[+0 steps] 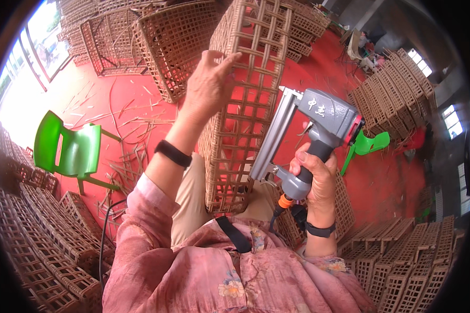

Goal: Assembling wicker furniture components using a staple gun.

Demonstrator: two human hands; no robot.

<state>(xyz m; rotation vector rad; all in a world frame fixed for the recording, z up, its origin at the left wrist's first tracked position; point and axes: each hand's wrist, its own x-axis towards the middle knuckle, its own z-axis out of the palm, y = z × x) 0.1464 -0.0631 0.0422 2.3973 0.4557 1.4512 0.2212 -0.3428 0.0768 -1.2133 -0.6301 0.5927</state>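
Left hand (210,83) fingers curled over woven panel (240,109) edge; right hand (313,180) wrapped around nail gun (308,135) grip. Panel looks light, stiff; best held by the rim.

Red floor (136,99) strewn with cane scraps, green plastic chair (70,148), bright windows (42,36) at left.

The fingertips of the left hand (209,83) are tucked behind the edge of the upright woven rattan lattice panel (243,104), whose top runs out of the frame. The muzzle of the grey pneumatic nail gun (303,141) is lost against the weave, and the right hand (316,175) covers most of its handle. The black hose (274,221) below its orange fitting (284,201) disappears behind the pink floral sleeve (235,271). Far stacks of woven rattan frames (391,88) blur toward the rim.
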